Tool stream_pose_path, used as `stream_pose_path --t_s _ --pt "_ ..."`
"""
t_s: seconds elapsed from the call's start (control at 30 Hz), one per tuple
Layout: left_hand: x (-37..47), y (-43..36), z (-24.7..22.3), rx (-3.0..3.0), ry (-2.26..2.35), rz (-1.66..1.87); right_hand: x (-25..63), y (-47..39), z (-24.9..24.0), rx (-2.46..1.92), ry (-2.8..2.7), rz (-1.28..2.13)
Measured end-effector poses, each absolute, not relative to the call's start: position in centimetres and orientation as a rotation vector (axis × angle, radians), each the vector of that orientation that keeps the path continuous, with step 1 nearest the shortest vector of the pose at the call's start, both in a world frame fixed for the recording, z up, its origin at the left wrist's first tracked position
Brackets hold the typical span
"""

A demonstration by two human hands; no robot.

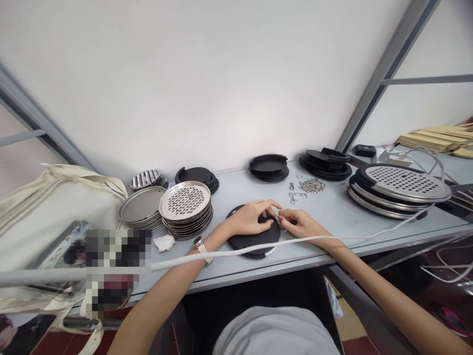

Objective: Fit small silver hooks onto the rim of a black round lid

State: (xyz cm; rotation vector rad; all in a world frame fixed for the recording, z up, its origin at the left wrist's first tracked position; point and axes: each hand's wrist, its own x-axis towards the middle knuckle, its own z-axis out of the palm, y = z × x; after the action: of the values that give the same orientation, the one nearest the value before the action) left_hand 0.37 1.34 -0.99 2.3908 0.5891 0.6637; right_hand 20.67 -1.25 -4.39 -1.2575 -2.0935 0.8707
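A black round disc (251, 241) lies on the table in front of me, a strip of shiny metal showing along its lower right edge. My left hand (254, 217) rests over it, fingers bent around its upper right part and steadying it. At that same edge, my right hand (301, 225) pinches a small metal clip (277, 218), partly covered by the fingertips. Beyond the hands lies a loose heap of metal clips (312, 186). To the left stands a stack of round grater plates (186, 201), beside smooth metal discs (142, 206).
Black round parts (268, 167) are piled along the wall, with more black discs (197, 178) to the left. At the right sits a stack of assembled graters (404, 182). A white cable (229, 253) crosses in front. Crumpled white paper (164, 242) lies near my left wrist.
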Motion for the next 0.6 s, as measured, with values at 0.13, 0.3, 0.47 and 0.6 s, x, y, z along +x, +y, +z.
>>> stream_pose_path --t_s 0.13,0.3,0.47,0.6 --pt "0.3 1.3 -1.0 2.375 0.608 0.671 20.6 -1.2 -4.3 -1.266 -2.075 0.85" --pt "0.2 1.2 -0.8 2.376 0.597 0.728 20.5 -1.3 -3.8 -1.259 -2.1 0.808" --pt "0.3 0.8 -0.6 2.415 0.598 0.691 20.2 -1.7 -3.1 -1.199 -2.126 0.836" --pt "0.4 0.7 -0.6 2.397 0.581 0.71 20.2 -1.6 -3.4 -1.21 -2.144 0.829"
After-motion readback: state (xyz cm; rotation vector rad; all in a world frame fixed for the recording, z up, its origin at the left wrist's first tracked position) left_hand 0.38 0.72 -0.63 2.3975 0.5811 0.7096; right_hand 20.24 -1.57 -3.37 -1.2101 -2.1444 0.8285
